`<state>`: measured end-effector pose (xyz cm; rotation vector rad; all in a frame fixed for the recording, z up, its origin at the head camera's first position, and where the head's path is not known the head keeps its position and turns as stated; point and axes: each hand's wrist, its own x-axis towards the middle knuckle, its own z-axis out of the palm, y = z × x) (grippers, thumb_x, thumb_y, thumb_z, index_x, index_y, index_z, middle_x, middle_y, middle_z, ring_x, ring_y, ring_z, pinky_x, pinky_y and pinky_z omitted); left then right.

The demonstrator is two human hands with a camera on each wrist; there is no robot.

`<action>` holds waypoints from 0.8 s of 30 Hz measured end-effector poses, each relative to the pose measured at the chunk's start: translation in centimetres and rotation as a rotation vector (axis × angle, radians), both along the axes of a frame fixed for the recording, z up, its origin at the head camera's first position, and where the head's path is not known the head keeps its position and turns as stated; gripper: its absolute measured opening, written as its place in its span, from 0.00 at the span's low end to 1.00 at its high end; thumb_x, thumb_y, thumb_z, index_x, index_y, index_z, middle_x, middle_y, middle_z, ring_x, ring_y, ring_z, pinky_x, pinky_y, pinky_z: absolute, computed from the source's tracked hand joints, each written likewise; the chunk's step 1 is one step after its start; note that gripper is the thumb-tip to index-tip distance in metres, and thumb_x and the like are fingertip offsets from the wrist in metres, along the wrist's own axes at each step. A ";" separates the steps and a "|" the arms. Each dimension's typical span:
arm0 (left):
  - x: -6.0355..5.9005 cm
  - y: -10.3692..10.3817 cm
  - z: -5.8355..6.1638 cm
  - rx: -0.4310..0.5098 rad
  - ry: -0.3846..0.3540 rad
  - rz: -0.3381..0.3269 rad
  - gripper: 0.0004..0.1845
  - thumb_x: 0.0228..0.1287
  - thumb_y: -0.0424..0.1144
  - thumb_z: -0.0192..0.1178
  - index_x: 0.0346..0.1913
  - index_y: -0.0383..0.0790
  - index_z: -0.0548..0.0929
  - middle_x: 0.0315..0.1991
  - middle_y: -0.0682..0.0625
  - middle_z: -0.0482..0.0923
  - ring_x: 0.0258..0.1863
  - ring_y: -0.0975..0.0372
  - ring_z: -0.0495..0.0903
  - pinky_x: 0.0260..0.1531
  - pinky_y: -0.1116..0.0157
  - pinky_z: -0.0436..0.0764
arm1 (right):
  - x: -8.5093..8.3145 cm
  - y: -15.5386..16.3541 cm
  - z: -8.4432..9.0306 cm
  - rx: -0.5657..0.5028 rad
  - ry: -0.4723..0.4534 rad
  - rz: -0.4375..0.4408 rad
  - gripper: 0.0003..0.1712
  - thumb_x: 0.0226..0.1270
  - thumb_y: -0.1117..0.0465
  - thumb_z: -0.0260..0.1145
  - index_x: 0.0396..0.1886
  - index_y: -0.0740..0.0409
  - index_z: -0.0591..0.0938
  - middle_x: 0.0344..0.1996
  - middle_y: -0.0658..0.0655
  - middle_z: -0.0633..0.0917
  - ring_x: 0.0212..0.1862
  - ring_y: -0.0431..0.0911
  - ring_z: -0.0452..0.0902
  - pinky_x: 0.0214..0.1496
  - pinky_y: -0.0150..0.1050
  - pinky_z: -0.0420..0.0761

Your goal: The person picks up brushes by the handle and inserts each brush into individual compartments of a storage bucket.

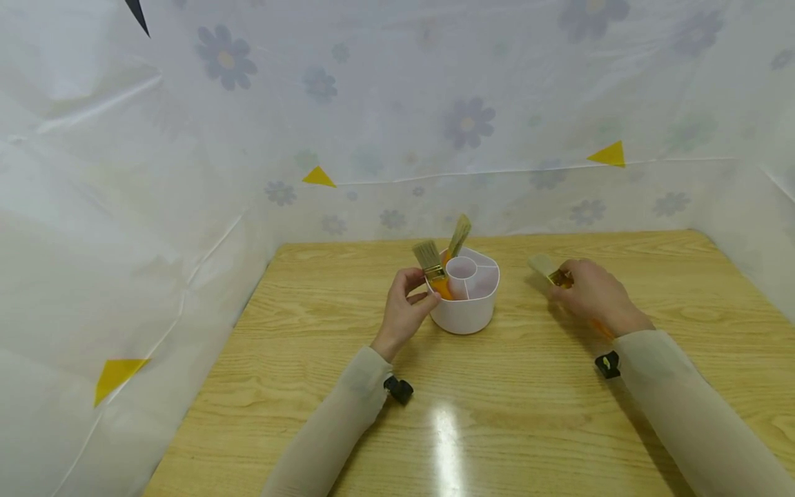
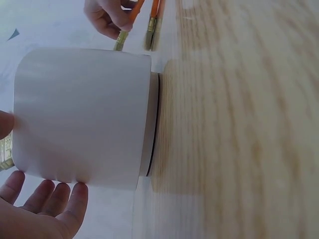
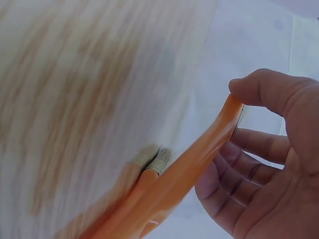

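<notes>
A white divided container (image 1: 463, 317) stands on the table, with two paintbrushes upright in it, bristles up. One paintbrush (image 1: 428, 255) leans by the left rim; the other paintbrush (image 1: 459, 236) stands behind it. My left hand (image 1: 406, 310) holds the container's left side, thumb at the front rim; in the left wrist view its fingertips (image 2: 77, 194) press the white wall. To the right, my right hand (image 1: 593, 293) pinches another paintbrush (image 3: 199, 157) near its metal band, bristles pointing left. Under it, a further orange-handled paintbrush (image 3: 144, 184) lies on the table, mostly hidden in the head view.
The wood-grain table (image 1: 310, 414) has a bright reflection at its front. Floral white sheeting (image 1: 397, 110) rises behind it and along the sides, with yellow triangular pieces (image 1: 609, 154) on it. A small dark camera (image 1: 399, 390) sits at the left wrist.
</notes>
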<state>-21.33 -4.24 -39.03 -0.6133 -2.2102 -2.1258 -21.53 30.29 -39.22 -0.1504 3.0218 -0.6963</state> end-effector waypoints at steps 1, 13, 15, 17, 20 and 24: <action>0.0 0.0 0.0 -0.002 0.003 0.000 0.24 0.59 0.26 0.61 0.57 0.24 0.66 0.58 0.34 0.67 0.61 0.45 0.68 0.59 0.46 0.69 | 0.1 0.0 0.1 -0.003 0.007 0.001 0.25 0.65 0.51 0.64 0.52 0.67 0.77 0.46 0.69 0.79 0.45 0.60 0.77 0.41 0.57 0.76; 0.2 0.0 0.2 -0.030 0.018 -0.016 0.29 0.57 0.30 0.66 0.59 0.25 0.65 0.60 0.34 0.67 0.62 0.45 0.66 0.60 0.44 0.67 | 0.7 -0.1 0.7 -0.039 0.080 -0.005 0.29 0.66 0.51 0.62 0.57 0.69 0.74 0.48 0.71 0.77 0.46 0.62 0.76 0.43 0.59 0.75; 0.3 0.0 0.3 -0.041 0.020 -0.011 0.30 0.57 0.30 0.66 0.60 0.26 0.66 0.60 0.35 0.67 0.62 0.46 0.66 0.60 0.44 0.67 | 0.7 -0.2 0.8 -0.044 0.085 -0.010 0.30 0.66 0.50 0.62 0.58 0.70 0.73 0.49 0.71 0.77 0.46 0.62 0.75 0.43 0.59 0.75; 0.3 0.0 0.3 -0.052 0.022 -0.007 0.30 0.57 0.30 0.66 0.60 0.27 0.66 0.60 0.36 0.67 0.63 0.46 0.66 0.60 0.44 0.67 | 0.8 -0.2 0.9 -0.048 0.091 -0.015 0.31 0.67 0.49 0.62 0.58 0.70 0.72 0.49 0.71 0.76 0.46 0.62 0.75 0.43 0.59 0.75; 0.4 0.0 0.3 -0.061 0.024 -0.007 0.30 0.57 0.30 0.65 0.61 0.27 0.66 0.61 0.36 0.67 0.63 0.46 0.66 0.59 0.44 0.67 | 0.9 -0.2 1.0 -0.054 0.107 -0.017 0.32 0.67 0.48 0.61 0.59 0.70 0.72 0.48 0.71 0.76 0.46 0.62 0.75 0.42 0.59 0.75; 0.3 0.0 0.2 -0.065 0.022 -0.015 0.30 0.58 0.30 0.65 0.61 0.27 0.65 0.62 0.36 0.66 0.63 0.46 0.65 0.59 0.44 0.67 | 1.1 -0.2 1.1 -0.057 0.134 -0.017 0.33 0.67 0.46 0.61 0.59 0.70 0.72 0.47 0.70 0.76 0.45 0.61 0.75 0.41 0.58 0.75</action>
